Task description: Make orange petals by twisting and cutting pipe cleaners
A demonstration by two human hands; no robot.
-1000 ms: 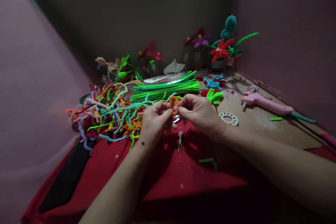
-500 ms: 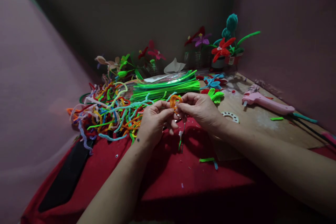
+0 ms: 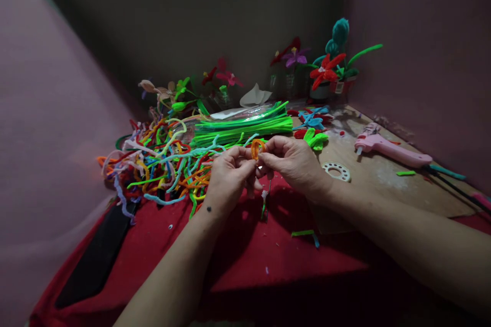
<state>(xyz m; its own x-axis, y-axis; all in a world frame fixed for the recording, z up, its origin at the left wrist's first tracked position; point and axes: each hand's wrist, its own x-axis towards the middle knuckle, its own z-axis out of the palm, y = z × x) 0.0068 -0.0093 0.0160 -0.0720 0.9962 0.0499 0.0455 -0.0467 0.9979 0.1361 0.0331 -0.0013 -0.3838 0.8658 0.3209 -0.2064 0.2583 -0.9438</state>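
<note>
Between my two hands an orange pipe cleaner (image 3: 258, 149) is bent into small loops, held above the red cloth (image 3: 276, 260). My left hand (image 3: 232, 176) pinches its lower left side with thumb and forefinger. From the other side my right hand (image 3: 293, 163) grips it, thumb and forefinger pressed together. The fingers cover the loops' lower end. Just below lies a short green stem with a pale tip (image 3: 264, 202). Behind the hands is a bundle of green pipe cleaners (image 3: 241, 127).
Tangled coloured pipe cleaners (image 3: 153, 163) spread at left, above a black flat object (image 3: 97, 255). On cardboard (image 3: 368, 199) at right lie a pink glue gun (image 3: 391, 149), a white ring with holes (image 3: 336, 171) and a green pipe-cleaner flower (image 3: 315, 139). Potted pipe-cleaner flowers (image 3: 326, 71) stand behind.
Both hands and the orange loops have shifted slightly right. The white ring beside my right wrist shows more fully. Both hands still pinch the orange pipe cleaner.
</note>
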